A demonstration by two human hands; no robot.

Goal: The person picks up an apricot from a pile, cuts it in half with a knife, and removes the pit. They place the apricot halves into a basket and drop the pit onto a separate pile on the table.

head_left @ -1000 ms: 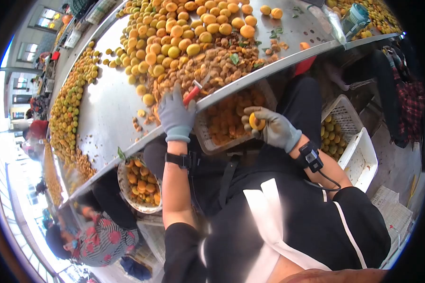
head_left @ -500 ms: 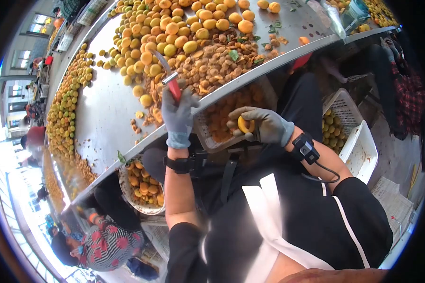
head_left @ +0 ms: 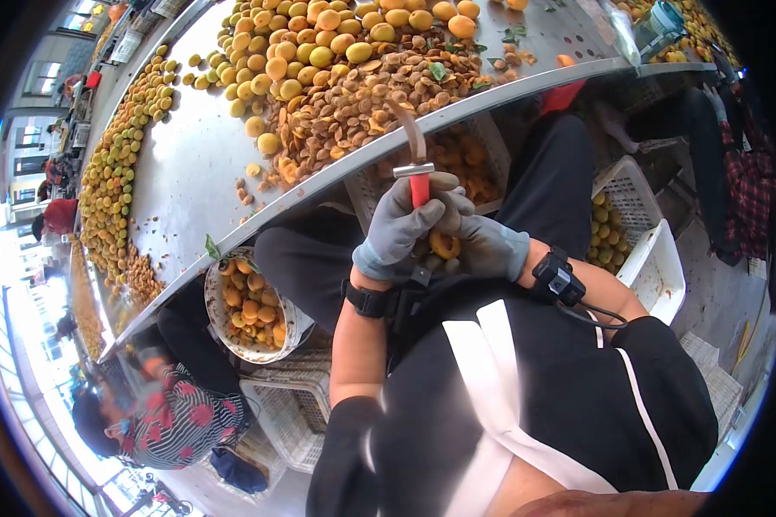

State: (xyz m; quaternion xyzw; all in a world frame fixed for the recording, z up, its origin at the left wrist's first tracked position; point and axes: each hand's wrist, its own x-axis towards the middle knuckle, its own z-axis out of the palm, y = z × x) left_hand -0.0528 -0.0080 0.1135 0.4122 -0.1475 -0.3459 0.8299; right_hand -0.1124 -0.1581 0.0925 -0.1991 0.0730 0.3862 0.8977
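My gloved left hand is closed around the red handle of a curved knife, whose blade points up and away toward the table edge. In my gloved right hand is a cut apricot, its hollow facing up. Both hands meet above my lap, and the left fingers touch or nearly touch the right ones; the exact contact is hidden. Beyond them a crate of apricot pieces sits under the table edge, partly covered by my hands. Pits and scraps lie heaped on the metal table.
Whole apricots are piled behind the pits. A white bucket of apricots stands at the left, near a co-worker in a patterned top. White crates are at my right, and another person in a checked shirt sits beyond.
My left hand with the knife has come back from over the table edge and moved right, meeting my right hand. The right hand has shifted slightly, still holding the apricot. The view has turned a little.
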